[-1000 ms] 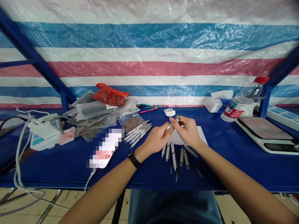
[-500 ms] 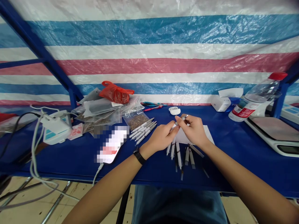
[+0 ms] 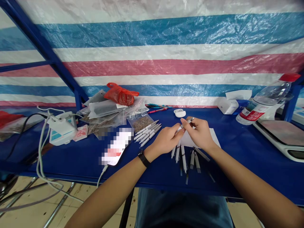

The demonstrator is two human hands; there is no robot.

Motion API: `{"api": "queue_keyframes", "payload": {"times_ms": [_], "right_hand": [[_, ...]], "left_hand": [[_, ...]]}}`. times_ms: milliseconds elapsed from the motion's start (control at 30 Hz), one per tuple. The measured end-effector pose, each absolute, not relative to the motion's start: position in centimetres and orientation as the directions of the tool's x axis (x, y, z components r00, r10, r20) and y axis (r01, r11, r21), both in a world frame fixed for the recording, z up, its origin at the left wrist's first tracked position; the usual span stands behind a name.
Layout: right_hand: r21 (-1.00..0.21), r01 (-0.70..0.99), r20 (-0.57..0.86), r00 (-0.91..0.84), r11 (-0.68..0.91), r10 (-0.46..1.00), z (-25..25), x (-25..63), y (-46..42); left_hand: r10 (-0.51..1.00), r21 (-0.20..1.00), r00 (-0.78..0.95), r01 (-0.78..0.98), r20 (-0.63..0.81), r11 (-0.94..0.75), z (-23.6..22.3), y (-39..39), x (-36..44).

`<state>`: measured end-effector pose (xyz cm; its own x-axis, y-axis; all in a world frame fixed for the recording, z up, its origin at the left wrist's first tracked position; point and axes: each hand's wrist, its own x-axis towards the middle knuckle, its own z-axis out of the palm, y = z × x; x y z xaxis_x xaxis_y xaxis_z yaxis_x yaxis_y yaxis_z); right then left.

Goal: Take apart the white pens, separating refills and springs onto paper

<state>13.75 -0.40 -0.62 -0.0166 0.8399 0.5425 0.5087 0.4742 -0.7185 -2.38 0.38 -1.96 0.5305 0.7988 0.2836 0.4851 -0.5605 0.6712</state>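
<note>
Both of my hands meet above the blue table [image 3: 78, 161], pinching one white pen [image 3: 187, 122] between them. My left hand [image 3: 165, 141] grips its lower end with closed fingers. My right hand [image 3: 199, 133] holds the upper end, whose tip sticks out past the fingers. Under my hands lies a white paper sheet [image 3: 215, 137]. Several pen parts [image 3: 187, 158] lie side by side near the front edge. A row of several assembled white pens [image 3: 148, 131] lies to the left of my left hand.
A phone [image 3: 116, 147] on a cable, a white power strip [image 3: 59, 131], clear bags of small parts [image 3: 106, 114] and a red bag [image 3: 120, 95] lie left. A small white case [image 3: 179, 113], tissue box [image 3: 228, 104], water bottle [image 3: 263, 101] and scale [image 3: 280, 134] stand right.
The view has shifted, so everything sits further right in the picture. My hands keep the same grip on the pen.
</note>
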Motion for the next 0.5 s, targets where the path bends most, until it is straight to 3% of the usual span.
{"api": "queue_keyframes", "payload": {"times_ms": [500], "right_hand": [[-0.712,0.49,0.549,-0.059,0.504,0.834,-0.61,13.6,-0.47]], "left_hand": [[0.798,0.691,0.56,0.486,0.224,-0.535,-1.61,0.12,-2.46]]}}
